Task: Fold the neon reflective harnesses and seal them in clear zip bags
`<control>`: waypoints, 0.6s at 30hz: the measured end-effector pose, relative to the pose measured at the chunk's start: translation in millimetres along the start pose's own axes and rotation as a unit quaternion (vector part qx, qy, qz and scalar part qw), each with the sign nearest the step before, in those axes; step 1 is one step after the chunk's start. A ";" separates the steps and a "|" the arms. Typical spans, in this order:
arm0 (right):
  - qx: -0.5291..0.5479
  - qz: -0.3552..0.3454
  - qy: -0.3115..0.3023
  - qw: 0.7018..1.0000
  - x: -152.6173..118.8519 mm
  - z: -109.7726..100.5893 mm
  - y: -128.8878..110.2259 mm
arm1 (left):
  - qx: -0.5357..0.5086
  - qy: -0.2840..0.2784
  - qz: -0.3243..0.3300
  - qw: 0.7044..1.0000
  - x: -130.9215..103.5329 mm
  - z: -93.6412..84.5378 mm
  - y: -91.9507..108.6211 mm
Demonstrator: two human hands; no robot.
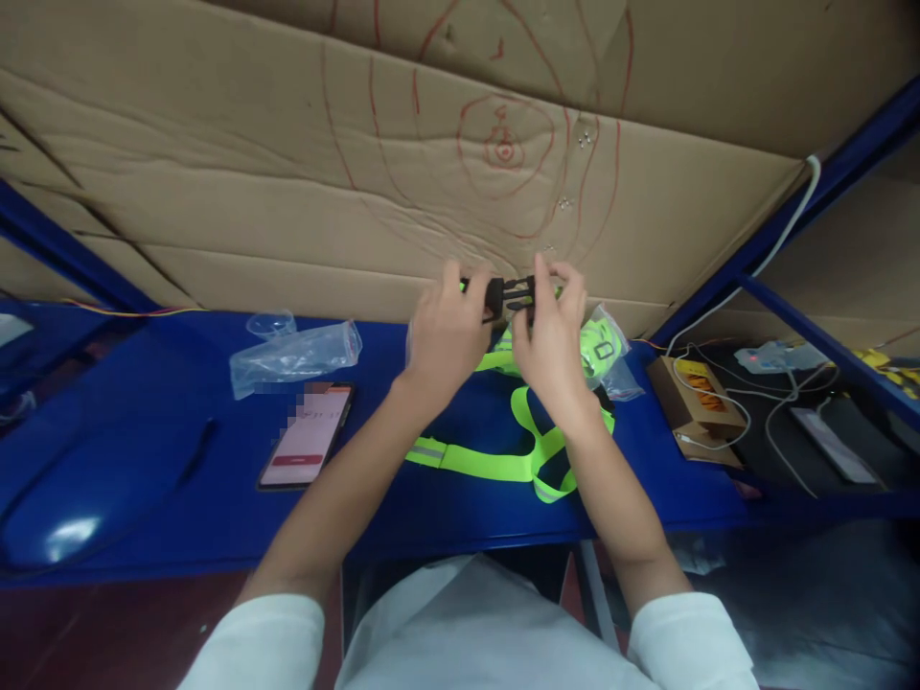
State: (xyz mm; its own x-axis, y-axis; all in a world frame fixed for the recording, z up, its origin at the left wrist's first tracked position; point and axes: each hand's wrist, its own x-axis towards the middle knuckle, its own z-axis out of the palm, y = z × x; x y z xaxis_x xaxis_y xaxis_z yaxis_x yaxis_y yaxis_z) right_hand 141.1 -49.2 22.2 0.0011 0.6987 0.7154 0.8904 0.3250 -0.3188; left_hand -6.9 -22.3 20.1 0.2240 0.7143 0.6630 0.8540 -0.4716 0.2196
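My left hand [451,331] grips the socket half of a black side-release buckle [494,298]. Its pronged half is held by my right hand [550,335], with the prongs pointing left at the socket. A short stretch of the prongs shows between the halves; whether the tips are inside, I cannot tell. Neon-yellow webbing with a grey reflective stripe [495,466] hangs from the buckle and lies looped on the blue table [402,522] under my wrists. Behind my right hand sits a clear bag with folded neon-yellow webbing [602,347] in it.
A crumpled clear plastic bag [302,356] and a phone with a lit screen [309,436] lie to the left. At the right stand an open cardboard box [694,412] and white cables [747,264]. A cardboard wall with red drawn rings [402,192] closes off the back.
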 end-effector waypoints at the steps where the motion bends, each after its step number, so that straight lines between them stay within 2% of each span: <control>1: -0.006 -0.003 0.001 1.000 -1.5 0.8 -4.0 | 0.001 -0.003 0.005 1.000 -1.7 1.3 3.2; 4: -0.027 0.000 -0.002 1.000 -5.6 2.7 -15.1 | 0.019 -0.019 0.000 1.000 -5.2 4.2 11.0; 8: -0.066 0.022 -0.015 0.997 -7.7 1.9 -21.0 | 0.044 -0.057 -0.008 0.997 -4.4 5.5 10.8; 12: -0.067 0.045 -0.015 0.997 -11.0 -0.7 -27.7 | 0.014 -0.042 0.003 0.999 -4.6 8.5 11.5; 15: -0.056 0.058 -0.040 0.996 -15.0 -3.6 -35.2 | -0.012 -0.038 0.008 0.999 -7.7 8.7 17.6; 18: -0.039 0.022 -0.068 0.997 -15.7 -11.3 -34.7 | -0.079 -0.050 0.034 0.995 -9.2 1.5 18.7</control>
State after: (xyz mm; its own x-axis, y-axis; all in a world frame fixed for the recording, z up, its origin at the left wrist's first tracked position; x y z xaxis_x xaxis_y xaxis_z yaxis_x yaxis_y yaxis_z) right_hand 115.4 -78.6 29.1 -0.0156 0.7929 0.6092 0.9234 0.2451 -0.2953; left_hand 7.6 -37.0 17.0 0.3303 0.7221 0.6078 0.7529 -0.5899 0.2917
